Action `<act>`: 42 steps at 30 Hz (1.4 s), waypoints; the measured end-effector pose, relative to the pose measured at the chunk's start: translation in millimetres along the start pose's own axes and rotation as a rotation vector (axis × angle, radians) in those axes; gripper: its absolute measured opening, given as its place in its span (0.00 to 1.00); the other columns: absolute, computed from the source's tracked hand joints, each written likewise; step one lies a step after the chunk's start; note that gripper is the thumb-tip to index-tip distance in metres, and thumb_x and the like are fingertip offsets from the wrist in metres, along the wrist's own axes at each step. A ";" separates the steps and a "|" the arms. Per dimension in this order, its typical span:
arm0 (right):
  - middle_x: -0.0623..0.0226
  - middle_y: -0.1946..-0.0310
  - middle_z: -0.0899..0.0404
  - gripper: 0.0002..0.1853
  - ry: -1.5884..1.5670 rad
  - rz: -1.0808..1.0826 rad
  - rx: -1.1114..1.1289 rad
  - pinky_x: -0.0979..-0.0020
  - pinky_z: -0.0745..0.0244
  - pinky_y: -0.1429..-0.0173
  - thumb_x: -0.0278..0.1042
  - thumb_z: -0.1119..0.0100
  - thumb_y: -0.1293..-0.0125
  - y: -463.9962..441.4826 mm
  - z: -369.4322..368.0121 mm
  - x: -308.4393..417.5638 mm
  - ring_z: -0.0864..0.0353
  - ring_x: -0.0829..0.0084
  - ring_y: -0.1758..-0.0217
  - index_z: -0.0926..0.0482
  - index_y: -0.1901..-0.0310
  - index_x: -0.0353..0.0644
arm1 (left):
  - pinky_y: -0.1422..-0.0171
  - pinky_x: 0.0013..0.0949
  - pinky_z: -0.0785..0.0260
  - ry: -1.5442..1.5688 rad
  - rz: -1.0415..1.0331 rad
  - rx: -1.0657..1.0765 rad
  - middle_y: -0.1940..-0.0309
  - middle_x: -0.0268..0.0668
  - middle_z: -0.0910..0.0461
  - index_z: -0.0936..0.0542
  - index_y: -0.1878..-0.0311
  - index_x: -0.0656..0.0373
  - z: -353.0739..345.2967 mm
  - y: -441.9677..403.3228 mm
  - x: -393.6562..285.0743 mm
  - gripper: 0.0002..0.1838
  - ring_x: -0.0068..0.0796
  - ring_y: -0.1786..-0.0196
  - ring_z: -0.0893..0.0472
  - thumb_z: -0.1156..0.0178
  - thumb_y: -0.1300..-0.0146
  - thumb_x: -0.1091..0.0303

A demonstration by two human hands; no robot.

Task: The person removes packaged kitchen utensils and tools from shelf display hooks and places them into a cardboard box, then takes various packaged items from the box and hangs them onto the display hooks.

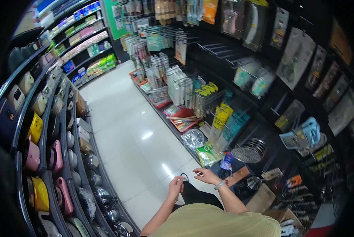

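Observation:
Both of my hands are low in the head view, in front of my body and above the tiled floor (141,134). My left hand (176,185) has its fingers curled together, and whatever they hold, if anything, is too small to make out. To its right, my right hand (206,176) is held with its fingers apart and nothing in them. A pale band (220,184) circles the right wrist. Nearest to the right hand are a blue packet (226,161) and a green and white packet (209,154) on the bottom shelf.
Curved shelves (46,173) with pots and pink and yellow pans line the left. Along the right, a dark rack holds packaged kitchen tools, a stack of round wire strainers (249,152) and light blue items (303,134). Shelves of bright packets (102,65) stand at the far end.

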State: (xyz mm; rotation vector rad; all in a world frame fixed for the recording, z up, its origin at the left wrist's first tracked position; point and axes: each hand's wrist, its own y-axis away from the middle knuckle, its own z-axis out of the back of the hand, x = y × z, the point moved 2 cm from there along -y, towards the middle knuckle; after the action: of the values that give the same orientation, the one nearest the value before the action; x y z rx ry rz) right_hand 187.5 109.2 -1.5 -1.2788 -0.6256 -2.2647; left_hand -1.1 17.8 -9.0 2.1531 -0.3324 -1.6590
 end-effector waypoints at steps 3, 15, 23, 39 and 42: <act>0.62 0.54 0.21 0.19 -0.105 0.021 -0.022 0.72 0.25 0.52 0.34 0.37 0.42 -59.5 -1.9 2.5 0.19 0.73 0.59 0.25 0.49 0.40 | 0.73 0.25 0.33 0.051 -0.040 -0.112 0.77 0.34 0.26 0.25 0.57 0.59 40.8 -28.1 -15.7 0.07 0.24 0.78 0.26 0.51 0.35 0.70; 0.67 0.56 0.20 0.17 -0.256 0.057 -0.096 0.75 0.27 0.51 0.33 0.38 0.40 -242.3 122.7 -3.5 0.21 0.77 0.56 0.23 0.50 0.39 | 0.70 0.27 0.31 0.114 -0.066 -0.280 0.78 0.35 0.24 0.27 0.69 0.60 64.2 -194.1 -121.9 0.08 0.24 0.77 0.25 0.51 0.37 0.68; 0.65 0.54 0.22 0.18 -0.285 0.072 0.221 0.75 0.28 0.48 0.36 0.41 0.37 -312.5 84.6 21.2 0.23 0.76 0.53 0.26 0.47 0.39 | 0.72 0.24 0.33 0.163 0.004 -0.262 0.77 0.36 0.23 0.24 0.66 0.62 69.3 -253.6 -147.7 0.06 0.23 0.77 0.25 0.46 0.40 0.70; 0.67 0.45 0.31 0.27 -0.264 0.567 -0.341 0.72 0.34 0.42 0.31 0.41 0.38 -497.1 208.6 363.4 0.32 0.75 0.41 0.37 0.38 0.39 | 0.70 0.23 0.33 0.172 -0.050 0.052 0.76 0.33 0.24 0.23 0.61 0.61 204.1 -419.9 -289.0 0.06 0.22 0.76 0.26 0.43 0.39 0.70; 0.65 0.45 0.32 0.25 -0.440 0.774 -0.557 0.71 0.37 0.40 0.32 0.46 0.35 -556.0 242.0 431.5 0.33 0.73 0.41 0.39 0.37 0.40 | 0.70 0.23 0.33 0.178 -0.087 0.088 0.77 0.33 0.24 0.24 0.61 0.60 233.5 -443.5 -319.0 0.06 0.21 0.76 0.26 0.43 0.39 0.70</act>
State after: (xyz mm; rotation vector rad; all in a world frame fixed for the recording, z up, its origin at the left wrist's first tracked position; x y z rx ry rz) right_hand -180.7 617.9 397.9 -1.8834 0.3791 -1.5412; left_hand -335.1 508.4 17.9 2.3915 -0.2674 -1.5086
